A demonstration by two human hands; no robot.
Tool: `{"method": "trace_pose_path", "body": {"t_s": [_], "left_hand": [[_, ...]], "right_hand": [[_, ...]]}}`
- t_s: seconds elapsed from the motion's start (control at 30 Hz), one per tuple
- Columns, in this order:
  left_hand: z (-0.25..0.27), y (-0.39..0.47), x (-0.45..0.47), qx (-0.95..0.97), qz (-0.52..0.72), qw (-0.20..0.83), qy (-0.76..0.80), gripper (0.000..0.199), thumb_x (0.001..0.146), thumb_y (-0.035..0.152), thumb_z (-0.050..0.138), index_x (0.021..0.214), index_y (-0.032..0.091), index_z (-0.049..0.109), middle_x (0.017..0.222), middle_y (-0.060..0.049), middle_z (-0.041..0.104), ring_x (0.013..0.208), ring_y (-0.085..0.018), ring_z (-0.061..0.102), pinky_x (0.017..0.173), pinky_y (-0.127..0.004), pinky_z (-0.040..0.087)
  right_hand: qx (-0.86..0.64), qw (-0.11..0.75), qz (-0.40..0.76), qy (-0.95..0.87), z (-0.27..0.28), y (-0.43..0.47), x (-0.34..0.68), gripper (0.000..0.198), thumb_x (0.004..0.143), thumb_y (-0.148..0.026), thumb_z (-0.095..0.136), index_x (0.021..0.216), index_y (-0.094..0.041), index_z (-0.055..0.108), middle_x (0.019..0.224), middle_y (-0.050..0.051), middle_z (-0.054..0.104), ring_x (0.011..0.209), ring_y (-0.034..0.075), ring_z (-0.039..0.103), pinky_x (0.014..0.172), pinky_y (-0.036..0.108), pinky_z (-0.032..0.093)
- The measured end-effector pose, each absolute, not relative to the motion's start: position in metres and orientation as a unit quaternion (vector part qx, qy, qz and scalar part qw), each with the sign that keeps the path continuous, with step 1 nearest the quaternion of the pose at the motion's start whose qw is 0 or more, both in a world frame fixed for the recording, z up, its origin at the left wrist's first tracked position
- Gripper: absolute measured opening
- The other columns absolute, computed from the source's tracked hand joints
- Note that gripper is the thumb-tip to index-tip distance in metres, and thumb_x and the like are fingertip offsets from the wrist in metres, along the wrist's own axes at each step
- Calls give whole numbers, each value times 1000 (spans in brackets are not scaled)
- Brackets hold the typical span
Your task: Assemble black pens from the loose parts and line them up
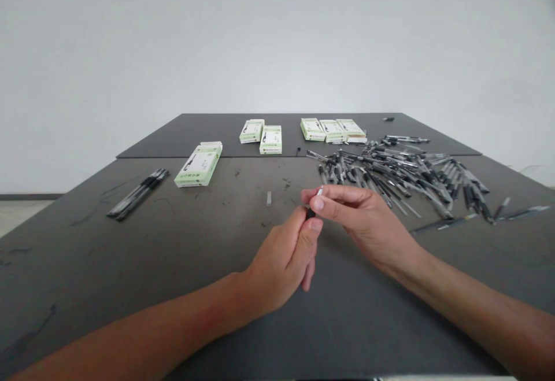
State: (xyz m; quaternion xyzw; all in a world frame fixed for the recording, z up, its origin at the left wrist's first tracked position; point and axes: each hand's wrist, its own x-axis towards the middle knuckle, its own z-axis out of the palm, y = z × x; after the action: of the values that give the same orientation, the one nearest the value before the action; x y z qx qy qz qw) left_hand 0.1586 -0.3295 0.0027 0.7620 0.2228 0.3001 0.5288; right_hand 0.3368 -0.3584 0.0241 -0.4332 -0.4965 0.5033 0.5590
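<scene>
Both hands meet in front of the person over one pen [310,214]: the left hand [281,254] is curled round its body, and the right hand [364,213] pinches its far, pale end [320,191] between thumb and fingertips. That split looks deliberate, the left seeming to anchor the barrel so the right can handle the narrow end with finer control. The pen's long axis runs out of the left fist, forward and slightly rightward, with the pale end away from the person; how steeply it tilts, and how much lies hidden in the fist, I cannot tell. Just ahead of the left hand lies a small clear piece [269,198], probably a cap, its length pointing away from the person. Beyond the right hand spreads a jumbled pile of pens [390,167], seemingly within easy reach of that side. Well to the left of the left hand, a few pens [139,195] lie side by side, perhaps kept apart from the heap, with a flap-open box [199,165] between them and the hands' line.
</scene>
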Motion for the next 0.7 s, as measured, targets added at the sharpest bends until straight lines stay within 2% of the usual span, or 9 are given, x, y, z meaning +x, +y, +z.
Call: {"method": "trace_pose_path", "body": {"t_s": [0.07, 0.1, 0.17, 0.23, 0.27, 0.33, 0.5, 0.6, 0.7], "left_hand": [[2, -330, 159, 767, 295, 523, 224, 43, 117, 57, 30, 119, 20, 53, 48, 12, 47, 38, -12, 48, 48, -24, 41], [2, -331, 159, 767, 294, 524, 224, 43, 117, 57, 30, 118, 20, 53, 47, 12, 47, 38, -12, 48, 47, -24, 41], [1, -331, 159, 761, 297, 533, 222, 43, 117, 57, 30, 109, 21, 52, 46, 12, 45, 37, -11, 48, 46, -23, 40], [0, -331, 159, 747, 310, 545, 222, 44, 117, 58, 29, 98, 23, 48, 47, 13, 43, 37, -10, 47, 45, -22, 39], [0, -331, 160, 741, 315, 548, 224, 45, 117, 58, 29, 94, 24, 46, 47, 13, 43, 36, -10, 47, 45, -22, 38], [0, -331, 160, 738, 317, 551, 227, 45, 117, 58, 29, 91, 25, 43, 47, 13, 42, 36, -9, 46, 45, -21, 38], [0, -331, 160, 750, 309, 537, 233, 43, 117, 56, 29, 91, 25, 42, 46, 13, 42, 36, -9, 46, 46, -21, 39], [0, -331, 160, 754, 306, 528, 242, 42, 117, 56, 30, 93, 25, 44, 47, 14, 43, 35, -9, 44, 44, -21, 38], [-1, -331, 160, 752, 306, 531, 243, 40, 117, 55, 31, 98, 24, 47, 48, 14, 42, 35, -9, 45, 44, -21, 39]], "right_hand": [[-422, 565, 507, -495, 25, -359, 335, 14, 88, -42, 89, 87, -28, 86, 93, 0, 83, 93, 19, 74, 94, 33, 56], [-413, 568, 512, -494, 25, -359, 334, 18, 89, -46, 87, 89, -28, 86, 96, 1, 83, 96, 19, 74, 95, 34, 56], [-392, 571, 532, -488, 26, -361, 331, 29, 96, -57, 76, 109, -32, 86, 114, 3, 84, 112, 23, 74, 105, 39, 53], [-370, 562, 555, -488, 27, -362, 330, 41, 104, -62, 63, 130, -36, 81, 137, 4, 79, 133, 26, 67, 116, 45, 48], [-363, 557, 561, -492, 27, -362, 330, 41, 106, -60, 61, 134, -36, 79, 144, 4, 75, 141, 26, 63, 120, 46, 44], [-363, 552, 554, -506, 27, -363, 331, 33, 105, -52, 65, 129, -36, 82, 149, 3, 72, 146, 26, 59, 126, 46, 39], [-416, 556, 505, -513, 27, -361, 338, 19, 96, -44, 82, 113, -39, 87, 138, 0, 78, 139, 25, 66, 127, 47, 41], [-441, 549, 479, -524, 30, -359, 340, 18, 90, -44, 87, 108, -39, 88, 130, 0, 82, 135, 27, 70, 125, 48, 45], [-461, 535, 445, -551, 36, -359, 341, 18, 89, -41, 88, 107, -38, 88, 125, 0, 83, 139, 27, 67, 127, 48, 44]]}}
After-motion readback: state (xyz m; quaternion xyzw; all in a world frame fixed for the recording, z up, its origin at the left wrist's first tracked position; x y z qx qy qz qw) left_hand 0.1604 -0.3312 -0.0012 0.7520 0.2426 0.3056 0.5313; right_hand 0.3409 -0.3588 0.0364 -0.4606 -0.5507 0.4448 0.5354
